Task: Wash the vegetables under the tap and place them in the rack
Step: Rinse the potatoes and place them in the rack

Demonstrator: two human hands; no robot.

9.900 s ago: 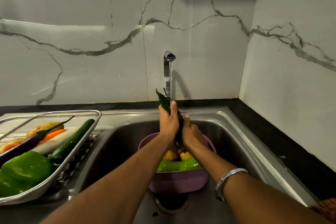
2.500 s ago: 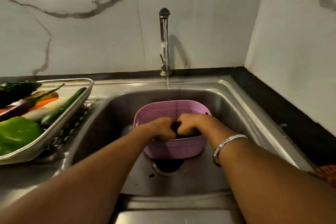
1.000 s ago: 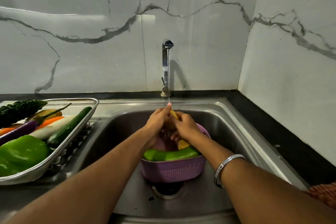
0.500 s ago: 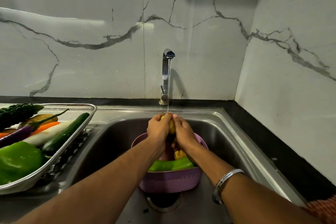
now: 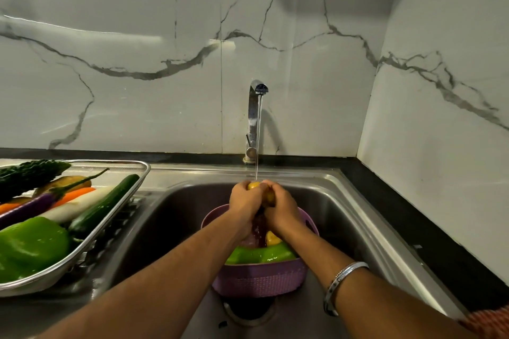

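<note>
Both hands hold a yellow-brown potato point(image 5: 268, 195) under the running tap point(image 5: 255, 118). My left hand point(image 5: 245, 202) grips its left side and my right hand point(image 5: 281, 206) grips its right side, fingers curled round it. Below them a purple basket point(image 5: 259, 278) stands in the sink point(image 5: 344, 215), holding a green pepper point(image 5: 261, 253) and another yellow piece point(image 5: 272, 238). The metal rack point(image 5: 129, 195) at left holds a bitter gourd point(image 5: 30, 173), cucumber point(image 5: 104, 203), white radish point(image 5: 80, 202), carrot point(image 5: 73, 195), aubergine point(image 5: 30, 208) and a big green pepper point(image 5: 30, 248).
Marble walls close in behind and on the right. A black counter strip point(image 5: 413, 228) runs along the sink's right side. The drain point(image 5: 250, 308) lies just in front of the basket. A bracelet point(image 5: 340, 283) circles my right wrist.
Both hands lifted the potato out of the basket and up under the water stream. Since 0.5 s ago they have stayed there, hardly shifting.
</note>
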